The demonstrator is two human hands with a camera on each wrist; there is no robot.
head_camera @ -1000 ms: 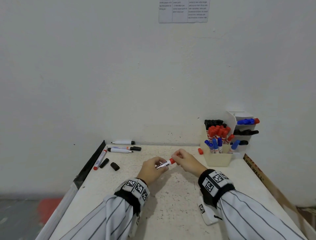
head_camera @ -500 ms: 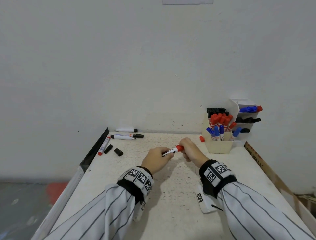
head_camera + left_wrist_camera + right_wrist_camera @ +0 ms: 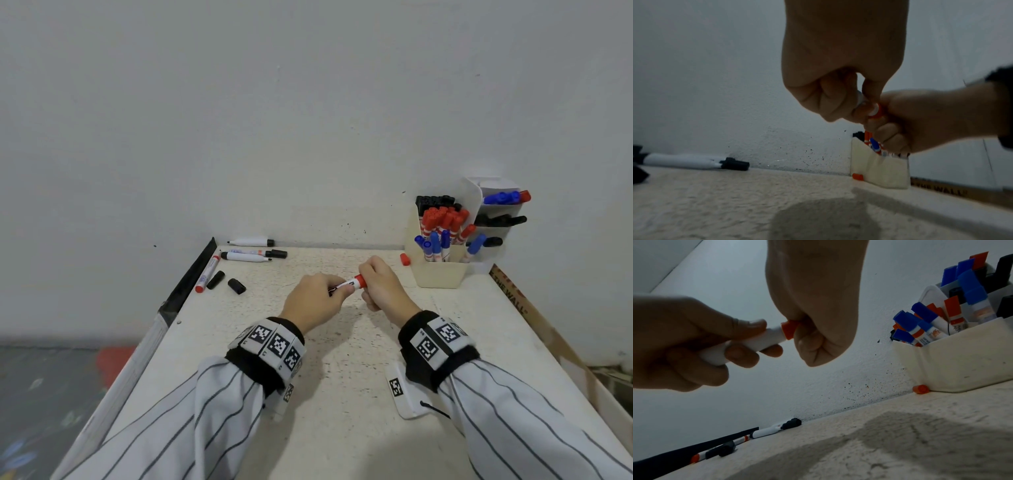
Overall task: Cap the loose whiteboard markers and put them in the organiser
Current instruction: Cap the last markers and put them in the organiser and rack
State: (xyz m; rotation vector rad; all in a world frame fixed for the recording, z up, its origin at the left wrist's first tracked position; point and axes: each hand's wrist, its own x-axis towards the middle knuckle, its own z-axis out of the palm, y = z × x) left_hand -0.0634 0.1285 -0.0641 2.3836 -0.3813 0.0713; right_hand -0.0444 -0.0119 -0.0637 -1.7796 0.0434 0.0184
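Capping the white-barrelled red marker (image 3: pixel 748 344)

Left hand (image 3: pixel 313 301) grips the barrel; right hand (image 3: pixel 380 287) pinches the red plastic cap (image 3: pixel 789 329) — push straight until seated.

Two hands are at work — the left hand (image 3: pixel 313 301) and the right hand (image 3: pixel 382 286) — sharing one red-capped marker (image 3: pixel 349 284) between them. Four loose markers (image 3: pixel 245 256) lie at the table's far left corner, with two loose black caps (image 3: pixel 236 286) beside them. One loose red cap (image 3: pixel 405 259) sits just by the single cream organiser (image 3: pixel 440 274). Inside it, blue, red and black capped markers crowd together — too many overlap to count.
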